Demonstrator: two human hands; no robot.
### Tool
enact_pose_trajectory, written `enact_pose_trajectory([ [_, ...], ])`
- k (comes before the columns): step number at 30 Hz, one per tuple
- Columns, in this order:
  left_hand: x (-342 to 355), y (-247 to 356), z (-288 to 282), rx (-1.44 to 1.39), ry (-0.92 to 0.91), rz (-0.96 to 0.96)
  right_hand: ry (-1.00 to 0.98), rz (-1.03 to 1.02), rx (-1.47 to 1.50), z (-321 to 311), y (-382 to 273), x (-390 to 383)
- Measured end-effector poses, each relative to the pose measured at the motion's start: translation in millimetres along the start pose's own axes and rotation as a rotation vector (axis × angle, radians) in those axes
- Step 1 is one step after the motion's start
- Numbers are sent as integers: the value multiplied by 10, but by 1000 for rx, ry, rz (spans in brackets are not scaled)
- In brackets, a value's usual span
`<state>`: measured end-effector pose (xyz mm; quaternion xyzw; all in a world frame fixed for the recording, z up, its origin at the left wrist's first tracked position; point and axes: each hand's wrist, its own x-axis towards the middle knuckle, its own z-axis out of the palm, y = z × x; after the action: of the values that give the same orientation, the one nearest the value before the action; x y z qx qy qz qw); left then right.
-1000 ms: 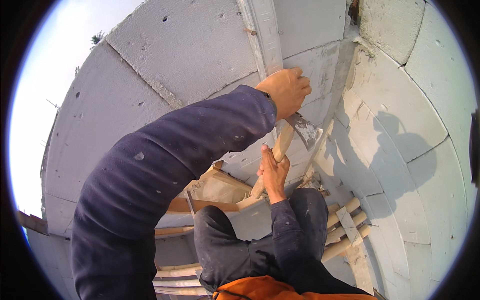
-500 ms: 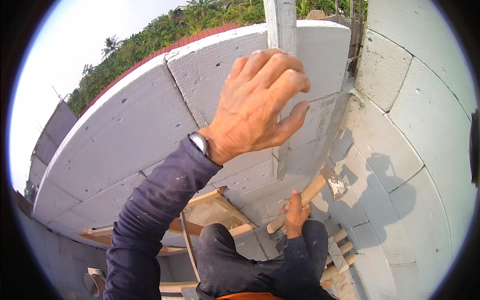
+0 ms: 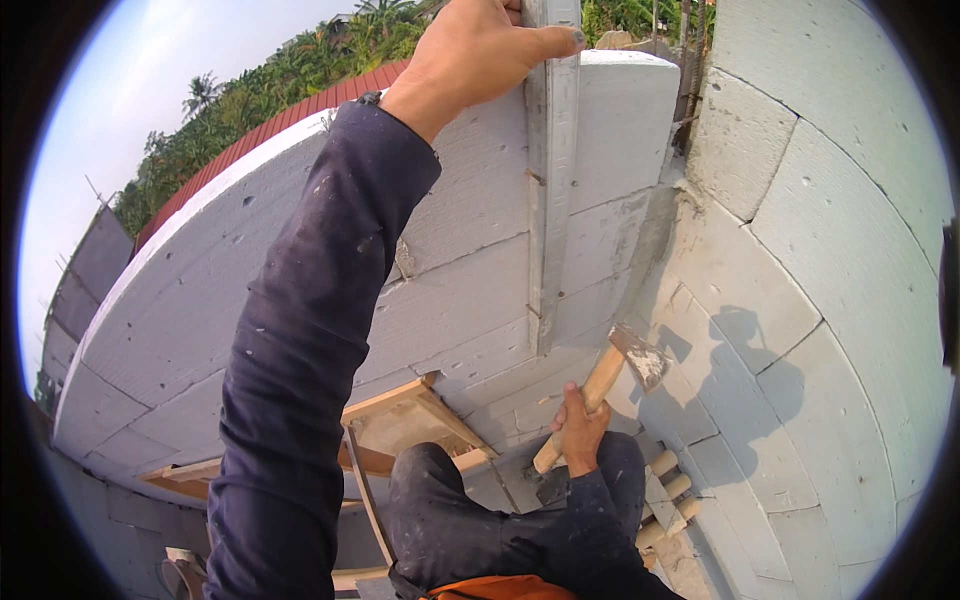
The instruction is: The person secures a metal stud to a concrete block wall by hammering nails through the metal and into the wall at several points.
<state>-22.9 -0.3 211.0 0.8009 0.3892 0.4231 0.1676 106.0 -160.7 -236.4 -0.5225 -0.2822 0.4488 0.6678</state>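
Observation:
My left hand (image 3: 468, 52) is raised to the upper end of a long upright grey post (image 3: 553, 190). Its thumb lies across the post's front face, and its other fingers go round the far edge, partly hidden. The post stands against a wall of pale blocks (image 3: 460, 215) and rises past its top edge. Lower down, over my right thigh, my right hand (image 3: 582, 432) is closed round the wooden handle of a hatchet (image 3: 640, 358). The hatchet tilts up to the right, its metal head spattered with white.
A second block wall (image 3: 790, 360) rises close on my right, with shadows on it. Thin rebar rods (image 3: 690, 70) stand where the walls meet. Below are a wooden frame (image 3: 425, 405) beside my knee and several round wooden poles (image 3: 676, 486). Red roofing (image 3: 330, 97) and trees lie beyond.
My left hand has moved up from in front of the post and now grips its upper part. My right hand still holds the hatchet. The view has shifted slightly.

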Motion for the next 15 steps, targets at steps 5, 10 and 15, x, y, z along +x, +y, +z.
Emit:
enact_pose_trajectory([
  [5, -125, 132, -41, -40, -58, 60, 19, 85, 125, -38, -4, 78],
  [10, 199, -300, -14, -22, 15, 115, 8, 136, 106, -21, 12, 60],
  [15, 155, -212, 14, -343, -12, 46, 48, 379, 32, 5, -257, -205],
])
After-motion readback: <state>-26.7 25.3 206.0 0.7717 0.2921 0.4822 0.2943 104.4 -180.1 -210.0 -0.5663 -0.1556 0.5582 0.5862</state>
